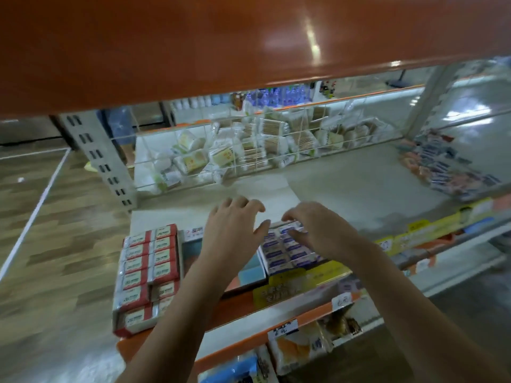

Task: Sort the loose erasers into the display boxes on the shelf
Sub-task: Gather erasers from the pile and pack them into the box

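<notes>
Three display boxes stand at the shelf's front edge. The left box (146, 275) holds two rows of red-and-white 2B erasers. The middle box (250, 272) is pale blue and mostly hidden under my left hand (235, 230), which hovers with fingers spread and holds nothing. The right box (287, 251) holds blue-and-white wrapped erasers. My right hand (315, 226) rests over that box, fingertips curled down onto the top erasers; whether it grips one is hidden. A pile of loose erasers (448, 167) lies at the shelf's far right.
An orange shelf board (221, 45) hangs close overhead. A wire basket (249, 150) of cotton swab packs lines the back of the shelf. Yellow price labels (304, 283) run along the front rail. A lower shelf with packets (298, 346) sits below.
</notes>
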{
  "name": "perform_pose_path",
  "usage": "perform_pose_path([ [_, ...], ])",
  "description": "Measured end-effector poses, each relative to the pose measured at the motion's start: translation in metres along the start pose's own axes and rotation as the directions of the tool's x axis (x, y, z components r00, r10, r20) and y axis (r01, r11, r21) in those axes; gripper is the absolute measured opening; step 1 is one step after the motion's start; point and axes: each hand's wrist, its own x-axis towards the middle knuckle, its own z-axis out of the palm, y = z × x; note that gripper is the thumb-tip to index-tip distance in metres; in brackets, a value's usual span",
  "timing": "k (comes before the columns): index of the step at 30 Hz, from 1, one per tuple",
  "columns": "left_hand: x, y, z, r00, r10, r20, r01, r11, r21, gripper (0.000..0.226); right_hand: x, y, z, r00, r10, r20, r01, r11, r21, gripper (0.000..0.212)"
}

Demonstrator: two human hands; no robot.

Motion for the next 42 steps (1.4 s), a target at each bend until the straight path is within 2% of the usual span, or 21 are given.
perform_pose_path([
  [4,0.041,0.056,0.018,0.987,0.157,0.04,-0.159,0.985,0.067,0.044,-0.014,0.058,-0.015,0.995,0.022,-0.101,-0.039,0.985,-0.17,0.039],
  [9,0.08,0.15,0.052,0.935,0.33,0.128,-0.346,0.928,0.14,0.052,-0.057,0.142,-0.038,0.966,0.211,-0.148,-0.237,0.952,-0.192,0.046],
  [12,0.102,0.208,0.082,0.915,0.374,0.15,-0.396,0.905,0.158,0.053,-0.086,0.2,-0.047,0.935,0.32,-0.153,-0.344,0.924,-0.17,0.047],
  [17,0.146,0.292,0.147,0.912,0.346,0.221,-0.382,0.912,0.149,0.053,-0.126,0.298,-0.06,0.885,0.424,-0.194,-0.446,0.89,-0.092,0.045],
  [23,0.198,0.347,0.187,0.907,0.309,0.288,-0.363,0.918,0.159,0.058,-0.139,0.382,-0.072,0.83,0.509,-0.229,-0.525,0.851,-0.007,0.038],
  [32,0.317,0.365,0.218,0.954,0.184,0.235,-0.215,0.97,0.113,0.043,-0.078,0.476,-0.103,0.831,0.479,-0.284,-0.499,0.867,0.003,0.038],
  [37,0.379,0.362,0.239,0.975,0.137,0.177,-0.152,0.985,0.078,0.045,-0.029,0.521,-0.111,0.838,0.507,-0.201,-0.516,0.857,0.009,0.037],
  [39,0.397,0.36,0.246,0.978,0.16,0.132,-0.17,0.983,0.065,0.04,-0.015,0.535,-0.109,0.834,0.527,-0.166,-0.531,0.847,0.019,0.035],
  [42,0.418,0.358,0.258,0.971,0.186,0.149,-0.194,0.98,0.04,0.037,-0.002,0.555,-0.106,0.846,0.511,-0.15,-0.513,0.858,0.028,0.043],
])
